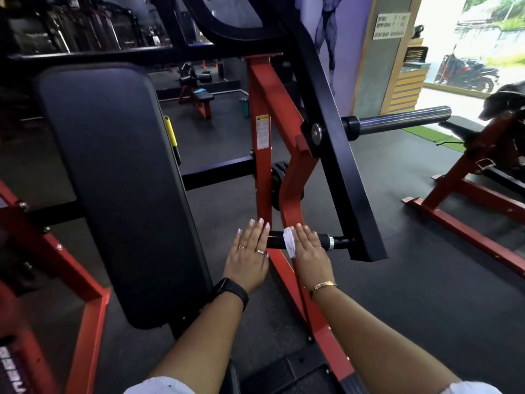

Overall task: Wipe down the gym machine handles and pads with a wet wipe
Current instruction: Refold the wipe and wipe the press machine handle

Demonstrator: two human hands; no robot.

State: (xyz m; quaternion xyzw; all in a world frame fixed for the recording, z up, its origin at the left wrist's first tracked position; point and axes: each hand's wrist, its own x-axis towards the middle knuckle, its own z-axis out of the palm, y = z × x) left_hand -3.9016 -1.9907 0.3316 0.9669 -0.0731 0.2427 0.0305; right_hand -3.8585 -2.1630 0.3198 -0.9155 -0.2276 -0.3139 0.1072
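Both hands lie flat, fingers straight. Our right hand (309, 251) rests on the black cylindrical handle (275, 242), which runs left-right, and touches the white wet wipe (289, 241) draped over it. Our left hand (250, 251) is at its free end.

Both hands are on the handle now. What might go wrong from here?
1. The wipe lies bunched over the handle; neither the left hand nor the right hand visibly grips it, so it may slip off.
2. Bunched so narrow, it could miss parts of the handle.
3. Pressing on the handle may swing the black arm.
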